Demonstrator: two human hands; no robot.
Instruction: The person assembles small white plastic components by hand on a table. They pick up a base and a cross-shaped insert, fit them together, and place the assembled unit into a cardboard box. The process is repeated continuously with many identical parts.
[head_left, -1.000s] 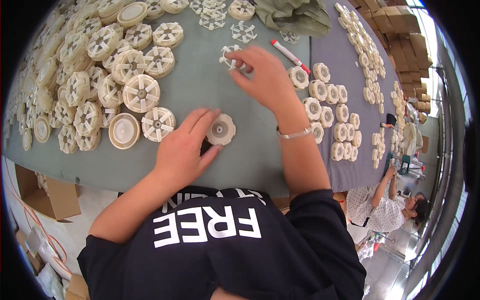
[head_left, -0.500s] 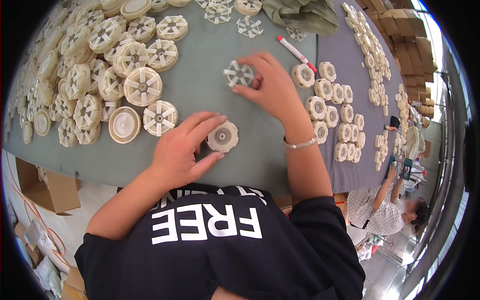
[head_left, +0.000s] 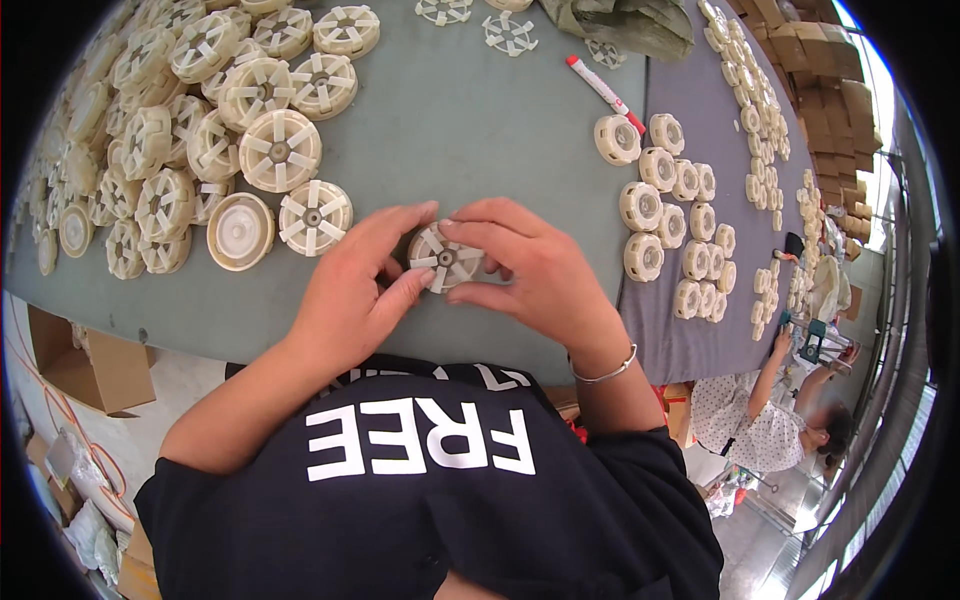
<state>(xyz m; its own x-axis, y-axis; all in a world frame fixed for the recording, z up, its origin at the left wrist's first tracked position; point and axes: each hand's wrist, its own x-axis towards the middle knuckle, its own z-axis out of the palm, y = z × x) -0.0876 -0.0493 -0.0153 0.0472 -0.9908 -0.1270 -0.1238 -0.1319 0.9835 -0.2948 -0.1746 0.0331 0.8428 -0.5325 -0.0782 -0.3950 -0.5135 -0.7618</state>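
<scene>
On the table in front of me, a white spoked plastic ring [head_left: 462, 254] lies over a round cream plastic housing [head_left: 432, 283]. My left hand [head_left: 358, 278] is closed around the housing's left side, its thumb at the near rim. From the right, my right hand [head_left: 535, 262] pinches the spoked ring, fingers at the far edge and thumb at the near edge. Whether the ring is fully seated in the housing cannot be made out. Just left of my left hand sits a similar round piece with white spokes [head_left: 316, 218].
A big heap of spoked round pieces [head_left: 258, 92] covers the left side. Cream round parts [head_left: 642, 206] stand in groups at the right, near a red-and-white marker [head_left: 605, 95]. Loose spoked rings [head_left: 510, 34] and a green plastic bag [head_left: 625, 25] lie at the back. A person [head_left: 765, 420] works farther right.
My right hand has come down and left with the spoked ring, bringing it over the housing. My left hand has closed in on the housing's side.
</scene>
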